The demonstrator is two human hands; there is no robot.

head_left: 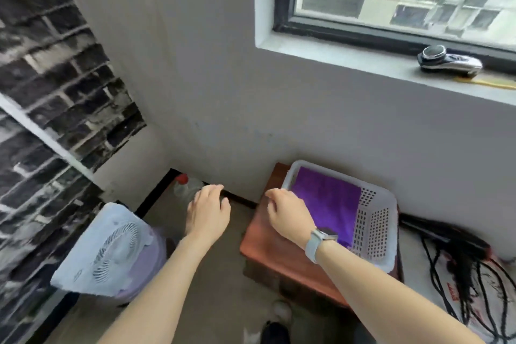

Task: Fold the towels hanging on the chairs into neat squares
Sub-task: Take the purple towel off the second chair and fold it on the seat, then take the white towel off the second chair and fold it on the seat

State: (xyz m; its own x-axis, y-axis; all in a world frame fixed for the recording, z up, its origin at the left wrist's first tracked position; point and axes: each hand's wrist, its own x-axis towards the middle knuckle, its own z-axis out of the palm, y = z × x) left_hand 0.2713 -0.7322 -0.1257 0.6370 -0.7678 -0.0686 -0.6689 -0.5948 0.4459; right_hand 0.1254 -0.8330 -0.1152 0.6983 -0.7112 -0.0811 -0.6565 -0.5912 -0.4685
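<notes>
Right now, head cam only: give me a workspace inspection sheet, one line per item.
Surface: reddish-brown wooden stool, by the wall under the window.
Job's things: folded purple towel lying in the white perforated basket on the stool; no chairs or hanging towels in view.
Clutter: pale box fan lying on a purple bin; clear bottle with red cap on the floor; electric shaver on the windowsill.
Grippers: left hand empty, fingers loosely curled, over the floor; right hand empty, loosely curled at the basket's near corner, watch on wrist.
Cables: black cables tangled on the floor, right.
Surroundings: grey wall, brick-pattern panel left.
</notes>
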